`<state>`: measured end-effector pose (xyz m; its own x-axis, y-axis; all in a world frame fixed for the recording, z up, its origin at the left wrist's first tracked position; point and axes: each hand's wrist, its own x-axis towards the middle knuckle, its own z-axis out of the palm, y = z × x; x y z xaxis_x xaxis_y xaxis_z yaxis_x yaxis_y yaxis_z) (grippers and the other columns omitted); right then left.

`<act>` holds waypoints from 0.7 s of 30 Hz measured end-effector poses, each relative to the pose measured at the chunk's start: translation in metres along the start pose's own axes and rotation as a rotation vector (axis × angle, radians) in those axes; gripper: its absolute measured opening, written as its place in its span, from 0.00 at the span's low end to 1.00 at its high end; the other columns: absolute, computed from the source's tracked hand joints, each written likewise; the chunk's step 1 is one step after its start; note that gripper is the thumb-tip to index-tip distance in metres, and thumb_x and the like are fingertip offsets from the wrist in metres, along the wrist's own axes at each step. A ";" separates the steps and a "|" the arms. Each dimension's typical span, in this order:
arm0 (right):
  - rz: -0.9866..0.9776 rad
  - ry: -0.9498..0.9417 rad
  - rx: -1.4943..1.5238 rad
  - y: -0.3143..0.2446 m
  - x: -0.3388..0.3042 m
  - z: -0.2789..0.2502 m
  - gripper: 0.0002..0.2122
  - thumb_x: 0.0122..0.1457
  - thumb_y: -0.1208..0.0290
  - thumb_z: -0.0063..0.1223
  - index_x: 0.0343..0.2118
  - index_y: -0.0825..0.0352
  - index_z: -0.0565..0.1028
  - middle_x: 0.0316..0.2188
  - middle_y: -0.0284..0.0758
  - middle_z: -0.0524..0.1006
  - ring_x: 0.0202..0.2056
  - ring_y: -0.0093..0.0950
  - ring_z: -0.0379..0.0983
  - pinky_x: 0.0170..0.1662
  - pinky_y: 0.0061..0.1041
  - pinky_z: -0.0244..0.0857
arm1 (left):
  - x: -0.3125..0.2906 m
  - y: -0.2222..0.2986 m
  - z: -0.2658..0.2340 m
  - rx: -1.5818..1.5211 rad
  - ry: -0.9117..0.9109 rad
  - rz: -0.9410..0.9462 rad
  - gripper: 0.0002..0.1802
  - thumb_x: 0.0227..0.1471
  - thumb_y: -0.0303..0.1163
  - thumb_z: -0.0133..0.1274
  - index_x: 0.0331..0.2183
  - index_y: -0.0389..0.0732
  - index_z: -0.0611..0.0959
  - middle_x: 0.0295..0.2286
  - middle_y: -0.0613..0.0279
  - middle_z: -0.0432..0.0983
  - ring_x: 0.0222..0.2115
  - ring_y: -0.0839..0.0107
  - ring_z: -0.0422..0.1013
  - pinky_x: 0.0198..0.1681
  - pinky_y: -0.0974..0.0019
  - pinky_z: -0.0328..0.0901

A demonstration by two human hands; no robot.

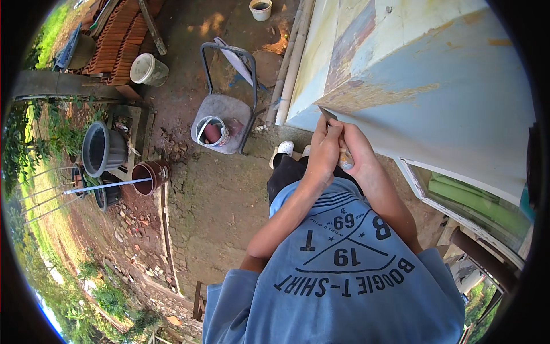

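A scraper with a flat grey blade (328, 114) and a worn, paint-spotted handle (346, 157) is held between my two hands. My right hand (358, 150) is closed around the handle, its butt end showing below the palm. Against the tool's left side my left hand (325, 150) is closed too, fingers near the blade. The blade tip meets the lower edge of a pale blue wall (424, 109) at its corner. Above the blade, a patch of bare tan surface (366, 94) shows where paint is gone.
A metal-framed chair (220, 106) ahead on the left bears a bucket (213, 132) with something reddish inside. Further left stand a white lidded bucket (149, 70), a grey tub (103, 149), a brown pot (151, 175) and stacked roof tiles (123, 43). Bamboo poles (295, 63) run along the wall.
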<state>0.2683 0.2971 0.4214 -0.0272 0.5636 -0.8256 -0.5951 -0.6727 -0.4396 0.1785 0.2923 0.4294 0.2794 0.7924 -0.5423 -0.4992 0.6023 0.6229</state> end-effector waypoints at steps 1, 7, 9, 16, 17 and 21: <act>0.002 0.011 0.017 -0.003 -0.010 0.003 0.09 0.63 0.64 0.45 0.25 0.58 0.69 0.15 0.23 0.66 0.13 0.18 0.60 0.16 0.20 0.55 | -0.010 0.006 0.004 -0.033 0.009 -0.036 0.06 0.58 0.31 0.44 0.37 0.42 0.74 0.23 0.75 0.61 0.23 0.86 0.57 0.26 0.80 0.55; -0.056 0.051 0.037 0.012 0.019 0.011 0.09 0.63 0.65 0.44 0.27 0.60 0.70 0.17 0.25 0.69 0.17 0.18 0.66 0.19 0.22 0.60 | 0.010 -0.004 -0.013 -0.091 0.051 0.022 0.10 0.59 0.28 0.42 0.41 0.40 0.75 0.21 0.76 0.63 0.18 0.88 0.56 0.20 0.81 0.52; -0.081 0.107 0.098 0.016 -0.001 0.025 0.09 0.63 0.65 0.45 0.26 0.60 0.70 0.18 0.25 0.69 0.17 0.19 0.66 0.19 0.22 0.60 | -0.005 0.007 -0.013 -0.111 0.038 -0.009 0.09 0.58 0.27 0.43 0.39 0.40 0.75 0.21 0.76 0.64 0.17 0.88 0.56 0.20 0.81 0.53; -0.140 0.104 0.104 0.024 0.028 0.019 0.08 0.62 0.68 0.43 0.27 0.61 0.70 0.21 0.26 0.70 0.20 0.18 0.66 0.22 0.22 0.61 | 0.009 0.004 -0.022 -0.148 0.061 -0.053 0.07 0.58 0.27 0.44 0.36 0.38 0.76 0.21 0.74 0.63 0.20 0.86 0.58 0.23 0.79 0.56; -0.141 0.113 0.141 0.019 0.014 0.031 0.08 0.62 0.69 0.44 0.26 0.61 0.70 0.21 0.26 0.70 0.20 0.18 0.67 0.22 0.22 0.61 | 0.003 0.005 -0.018 -0.175 0.035 0.003 0.09 0.57 0.27 0.43 0.38 0.37 0.77 0.22 0.74 0.64 0.21 0.85 0.58 0.24 0.79 0.56; -0.141 0.049 0.091 0.043 0.044 -0.013 0.08 0.63 0.68 0.43 0.27 0.62 0.71 0.23 0.28 0.71 0.24 0.20 0.69 0.26 0.23 0.64 | 0.035 -0.022 -0.042 -0.131 0.065 -0.069 0.21 0.59 0.28 0.43 0.53 0.36 0.72 0.22 0.76 0.63 0.21 0.87 0.57 0.23 0.79 0.55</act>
<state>0.2518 0.2872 0.3621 0.0993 0.6234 -0.7755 -0.6605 -0.5416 -0.5200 0.1649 0.3030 0.3732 0.2654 0.7393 -0.6188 -0.5844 0.6339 0.5067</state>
